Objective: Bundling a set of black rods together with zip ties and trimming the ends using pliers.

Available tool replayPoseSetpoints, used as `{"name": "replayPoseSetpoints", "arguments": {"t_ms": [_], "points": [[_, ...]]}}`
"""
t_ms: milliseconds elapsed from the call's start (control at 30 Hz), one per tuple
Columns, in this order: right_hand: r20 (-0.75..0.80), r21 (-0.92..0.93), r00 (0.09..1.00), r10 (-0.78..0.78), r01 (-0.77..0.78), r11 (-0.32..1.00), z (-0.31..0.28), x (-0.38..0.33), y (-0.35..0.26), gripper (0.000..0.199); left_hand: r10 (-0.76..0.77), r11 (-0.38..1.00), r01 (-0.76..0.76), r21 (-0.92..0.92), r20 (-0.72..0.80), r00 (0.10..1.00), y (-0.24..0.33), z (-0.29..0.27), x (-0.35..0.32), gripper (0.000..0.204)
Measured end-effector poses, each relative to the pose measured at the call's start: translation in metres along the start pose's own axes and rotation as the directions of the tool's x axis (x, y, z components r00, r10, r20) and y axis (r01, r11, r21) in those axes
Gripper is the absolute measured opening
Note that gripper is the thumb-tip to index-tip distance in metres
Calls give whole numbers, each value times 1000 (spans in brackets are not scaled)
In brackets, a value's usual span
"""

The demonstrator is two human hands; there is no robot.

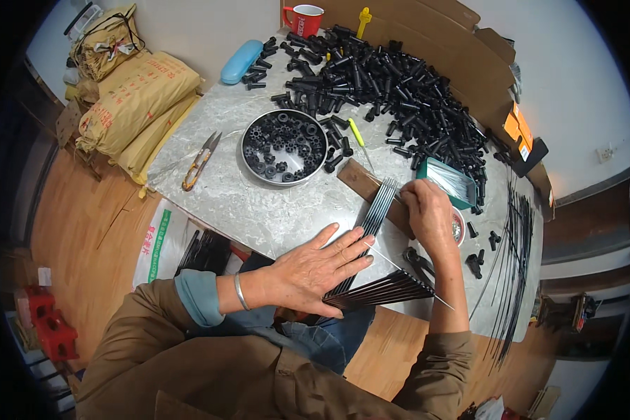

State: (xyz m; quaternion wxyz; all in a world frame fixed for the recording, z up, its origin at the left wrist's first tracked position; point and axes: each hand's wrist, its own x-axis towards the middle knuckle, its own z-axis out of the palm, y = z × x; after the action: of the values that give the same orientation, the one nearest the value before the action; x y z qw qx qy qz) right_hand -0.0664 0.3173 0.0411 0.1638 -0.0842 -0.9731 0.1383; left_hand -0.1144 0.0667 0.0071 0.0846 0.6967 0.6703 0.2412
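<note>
My left hand [315, 269] lies flat, fingers spread, pressing down on a row of thin dark rods [372, 222] laid side by side on the marble table [238, 203]. The rods fan out past the table's near edge below my palm. My right hand [427, 213] is closed at the far ends of the rods, pinching a thin metal rod [406, 280] that runs toward me. A wooden block [360, 183] lies under the far rod ends.
A round metal bowl [285, 147] holds small black gear-like parts. A big heap of black plastic tubes [392, 84] covers the far table. Thread snips [200, 161], a blue case [240, 61], a red mug [303, 19], a green tray [452, 180], long black rods [512, 259] at right, and pliers [418, 262] are nearby.
</note>
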Motion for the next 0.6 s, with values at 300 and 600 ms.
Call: {"name": "replayPoseSetpoints", "arguments": {"t_ms": [300,600], "points": [[-67,-134,925,374,-379,916,-26,13,76,19,52,998,-50,-27,59,997,7,3,-11,92],[-147,-234,944,296,-324,917,-30,12,76,10,57,998,-56,-24,56,997,6,5,-11,94]]}}
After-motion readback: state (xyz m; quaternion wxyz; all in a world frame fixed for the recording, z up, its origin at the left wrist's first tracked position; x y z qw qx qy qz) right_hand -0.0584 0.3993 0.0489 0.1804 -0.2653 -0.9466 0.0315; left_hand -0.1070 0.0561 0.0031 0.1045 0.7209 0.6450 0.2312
